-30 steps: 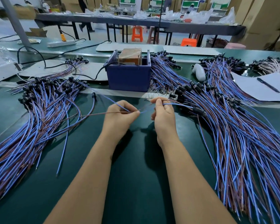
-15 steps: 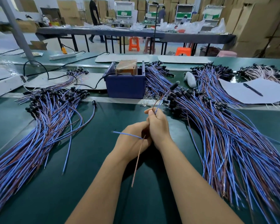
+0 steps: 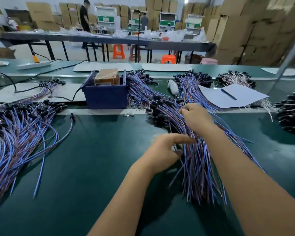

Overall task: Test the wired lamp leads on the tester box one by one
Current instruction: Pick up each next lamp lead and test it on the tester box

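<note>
The blue tester box (image 3: pixel 106 97), with a brown block (image 3: pixel 107 76) inside, stands at the middle back of the green table. A big pile of blue and brown lamp leads (image 3: pixel 197 169) with black sockets lies right of centre. My right hand (image 3: pixel 197 119) rests on top of that pile, its fingers curled and pinching wires near the sockets. My left hand (image 3: pixel 165 150) is at the pile's left edge, thumb and fingers apart and touching the wires. A second pile of leads (image 3: pixel 19 133) lies at the left, with one single lead (image 3: pixel 71 116) beside it.
A black cable (image 3: pixel 65 97) runs from the box to the left. A paper sheet (image 3: pixel 235 96) with a pen (image 3: pixel 228 94) and a white object (image 3: pixel 173 87) lie behind the right pile. More socket bundles (image 3: pixel 291 116) sit at the far right. People stand at far tables.
Both hands have moved right from the table's middle, where they held one lead together, onto the right pile. The camera has tilted up.
</note>
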{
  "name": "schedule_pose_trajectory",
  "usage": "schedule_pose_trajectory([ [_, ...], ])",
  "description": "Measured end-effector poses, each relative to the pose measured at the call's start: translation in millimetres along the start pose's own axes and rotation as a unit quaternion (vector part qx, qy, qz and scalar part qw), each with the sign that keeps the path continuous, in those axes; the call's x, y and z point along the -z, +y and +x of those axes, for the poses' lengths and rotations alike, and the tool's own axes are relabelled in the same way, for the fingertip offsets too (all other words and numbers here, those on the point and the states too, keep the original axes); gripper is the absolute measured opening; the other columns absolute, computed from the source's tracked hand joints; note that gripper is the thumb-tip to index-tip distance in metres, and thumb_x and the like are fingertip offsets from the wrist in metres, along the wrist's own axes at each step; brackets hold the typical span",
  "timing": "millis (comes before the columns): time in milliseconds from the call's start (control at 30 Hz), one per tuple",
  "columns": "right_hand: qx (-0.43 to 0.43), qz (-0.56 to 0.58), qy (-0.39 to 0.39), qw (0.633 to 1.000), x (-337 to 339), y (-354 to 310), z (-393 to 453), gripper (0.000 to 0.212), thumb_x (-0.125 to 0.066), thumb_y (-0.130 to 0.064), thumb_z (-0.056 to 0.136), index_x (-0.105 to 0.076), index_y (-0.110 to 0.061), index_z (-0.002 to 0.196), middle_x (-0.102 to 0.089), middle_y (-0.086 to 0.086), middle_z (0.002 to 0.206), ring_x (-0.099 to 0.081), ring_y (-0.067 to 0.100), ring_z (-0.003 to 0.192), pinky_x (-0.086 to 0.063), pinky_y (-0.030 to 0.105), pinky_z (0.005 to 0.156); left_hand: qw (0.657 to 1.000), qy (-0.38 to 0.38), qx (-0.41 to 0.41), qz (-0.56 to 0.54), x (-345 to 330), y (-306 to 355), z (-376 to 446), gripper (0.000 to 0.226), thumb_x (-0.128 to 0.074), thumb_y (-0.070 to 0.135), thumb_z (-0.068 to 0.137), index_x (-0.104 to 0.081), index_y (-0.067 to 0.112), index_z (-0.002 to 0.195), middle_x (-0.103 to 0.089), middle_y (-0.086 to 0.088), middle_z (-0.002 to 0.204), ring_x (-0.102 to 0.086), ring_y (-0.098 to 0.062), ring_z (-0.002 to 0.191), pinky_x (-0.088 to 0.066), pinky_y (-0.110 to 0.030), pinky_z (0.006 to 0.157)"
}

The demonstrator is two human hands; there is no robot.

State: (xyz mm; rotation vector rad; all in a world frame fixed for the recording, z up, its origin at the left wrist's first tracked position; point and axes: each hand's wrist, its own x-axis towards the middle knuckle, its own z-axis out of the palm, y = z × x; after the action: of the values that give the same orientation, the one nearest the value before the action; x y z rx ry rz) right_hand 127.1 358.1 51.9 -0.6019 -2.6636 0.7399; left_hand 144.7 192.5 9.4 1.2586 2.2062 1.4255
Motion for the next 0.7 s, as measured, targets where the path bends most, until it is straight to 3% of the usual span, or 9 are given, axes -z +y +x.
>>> schedule_pose_trajectory([
  [100,-0.045,-0.120,-0.015,0.992,7.6,16.8,-2.8,0.021,-0.046,-0.027,0.097,-0.056,-0.011,0.106,-0.058,0.011,0.106,-0.053,0.033,0.096,-0.042,0.038,0.073,0.999,-0.002,0.020,-0.034,-9.4,0.4,3.3,0.053,-0.050,-0.014,0.080,-0.070,0.020,0.116,-0.072,0.006,0.110,-0.062,0.009,0.100,-0.041,-0.001,0.080],
  [200,-0.080,-0.213,0.003,0.974,-1.6,17.8,-11.2,0.039,-0.050,-0.033,0.092,-0.050,-0.012,0.125,-0.040,0.017,0.137,-0.035,0.036,0.127,-0.032,0.045,0.102,0.995,0.050,0.046,-0.068,-9.3,-5.1,0.9,0.042,-0.052,-0.007,0.085,-0.071,0.028,0.099,-0.072,0.006,0.090,-0.065,-0.011,0.088,-0.051,-0.021,0.078],
  [267,-0.053,-0.191,0.036,0.979,-13.9,3.4,-17.9,0.039,-0.049,-0.031,0.090,-0.047,-0.016,0.126,-0.036,0.015,0.136,-0.029,0.033,0.127,-0.025,0.044,0.103,0.989,0.102,0.074,-0.082,-1.3,-11.8,-1.4,0.042,-0.051,-0.006,0.087,-0.069,0.032,0.087,-0.070,0.008,0.080,-0.064,-0.020,0.079,-0.053,-0.032,0.076],
  [367,0.043,-0.143,0.087,0.985,-38.9,-30.8,-27.1,0.032,-0.051,-0.025,0.090,-0.054,-0.019,0.122,-0.045,0.011,0.124,-0.038,0.030,0.116,-0.030,0.041,0.095,0.969,0.198,0.131,-0.066,22.0,-26.2,-9.0,0.040,-0.048,-0.003,0.085,-0.067,0.032,0.080,-0.070,0.002,0.078,-0.063,-0.029,0.073,-0.053,-0.037,0.070],
  [433,0.099,-0.047,0.050,0.993,-59.6,-57.6,-34.8,0.025,-0.051,-0.019,0.092,-0.062,-0.016,0.114,-0.056,0.011,0.115,-0.050,0.031,0.108,-0.039,0.039,0.088,0.948,0.267,0.171,-0.006,42.1,-38.7,-18.1,0.031,-0.049,0.006,0.086,-0.066,0.031,0.081,-0.069,0.000,0.084,-0.061,-0.018,0.069,-0.047,-0.031,0.065],
  [533,0.108,0.111,-0.072,0.985,-95.7,-95.2,-47.2,0.021,-0.051,-0.013,0.092,-0.070,-0.013,0.103,-0.069,0.009,0.106,-0.060,0.027,0.098,-0.042,0.028,0.076,0.905,0.331,0.221,0.152,77.2,-58.8,-35.8,0.022,-0.055,0.013,0.087,-0.069,0.023,0.099,-0.055,-0.001,0.113,-0.055,-0.020,0.102,-0.037,-0.026,0.078],
  [600,0.083,0.165,-0.128,0.975,-117.2,-111.4,-51.6,0.019,-0.053,-0.014,0.092,-0.072,-0.010,0.097,-0.071,0.006,0.102,-0.061,0.024,0.097,-0.035,0.023,0.067,0.868,0.299,0.272,0.288,99.7,-68.6,-48.1,0.028,-0.060,0.017,0.086,-0.066,0.020,0.114,-0.042,-0.008,0.137,-0.039,-0.028,0.124,-0.037,-0.032,0.092],
  [700,0.047,0.141,-0.131,0.980,-138.3,-116.2,-52.9,0.021,-0.049,-0.017,0.090,-0.070,-0.018,0.094,-0.069,-0.001,0.100,-0.059,0.022,0.092,-0.039,0.027,0.067,0.811,0.278,0.340,0.386,130.6,-79.1,-66.1,0.039,-0.061,0.025,0.087,-0.055,0.019,0.125,-0.020,-0.015,0.154,-0.025,-0.034,0.133,-0.035,-0.042,0.101],
])
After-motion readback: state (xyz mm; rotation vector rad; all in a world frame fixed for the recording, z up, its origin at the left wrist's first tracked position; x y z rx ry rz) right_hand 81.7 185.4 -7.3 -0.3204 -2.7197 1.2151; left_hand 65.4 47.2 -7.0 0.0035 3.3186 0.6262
